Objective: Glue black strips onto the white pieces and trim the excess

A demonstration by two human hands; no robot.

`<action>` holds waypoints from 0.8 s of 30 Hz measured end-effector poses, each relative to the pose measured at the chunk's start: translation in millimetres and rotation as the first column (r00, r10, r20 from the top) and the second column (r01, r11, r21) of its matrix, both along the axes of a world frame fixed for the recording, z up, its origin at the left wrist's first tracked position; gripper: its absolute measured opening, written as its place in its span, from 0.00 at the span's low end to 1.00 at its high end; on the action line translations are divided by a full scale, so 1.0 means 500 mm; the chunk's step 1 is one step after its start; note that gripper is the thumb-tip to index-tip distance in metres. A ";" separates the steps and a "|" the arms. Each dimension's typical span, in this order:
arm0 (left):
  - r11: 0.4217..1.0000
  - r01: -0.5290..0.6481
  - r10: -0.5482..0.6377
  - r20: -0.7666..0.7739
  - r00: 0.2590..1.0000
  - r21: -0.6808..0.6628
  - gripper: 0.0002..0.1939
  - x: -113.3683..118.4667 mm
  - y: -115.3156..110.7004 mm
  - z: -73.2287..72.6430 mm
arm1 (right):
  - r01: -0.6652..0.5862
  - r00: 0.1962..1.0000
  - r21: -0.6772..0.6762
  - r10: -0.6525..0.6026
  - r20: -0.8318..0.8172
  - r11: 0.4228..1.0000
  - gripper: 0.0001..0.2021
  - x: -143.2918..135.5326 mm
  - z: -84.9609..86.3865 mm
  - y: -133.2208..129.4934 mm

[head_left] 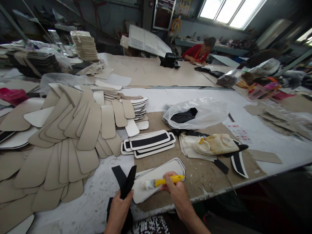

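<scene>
My right hand is closed round the yellow handle of a paintbrush. Its pale bristles lie over the white face of a rounded panel, the top one of a small fanned stack; whether they touch it I cannot tell. In my left hand, black strips stick up between thumb and fingers, left of the panel. Just beyond are white-edged panels with black strips along their middles. A stained plastic glue container lies to the right, on white pieces.
Many beige rounded panels fan out over the left of the table. A clear plastic bag with black material sits beyond the brown board. Across the table a person in red leans over their work.
</scene>
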State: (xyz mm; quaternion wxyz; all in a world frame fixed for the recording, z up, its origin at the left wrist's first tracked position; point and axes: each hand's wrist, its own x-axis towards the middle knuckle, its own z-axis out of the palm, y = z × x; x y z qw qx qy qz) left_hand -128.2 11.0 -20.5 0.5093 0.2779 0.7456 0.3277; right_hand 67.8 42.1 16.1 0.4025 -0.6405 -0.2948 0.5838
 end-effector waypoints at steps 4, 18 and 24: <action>0.999 0.005 -0.003 0.026 1.000 -0.049 0.23 0.000 -0.005 -0.003 | 0.032 0.998 -0.022 -0.033 -0.062 0.999 0.18 -0.016 -0.011 -0.003; 0.985 -0.127 0.128 0.000 0.992 -0.116 0.26 -0.003 -0.007 0.012 | -0.107 0.947 0.220 0.032 0.319 0.970 0.21 0.086 0.036 0.063; 0.990 -0.139 0.130 -0.181 0.975 -0.037 0.26 -0.063 0.107 0.038 | -0.461 0.532 0.071 0.211 0.820 0.885 0.16 0.181 0.053 0.235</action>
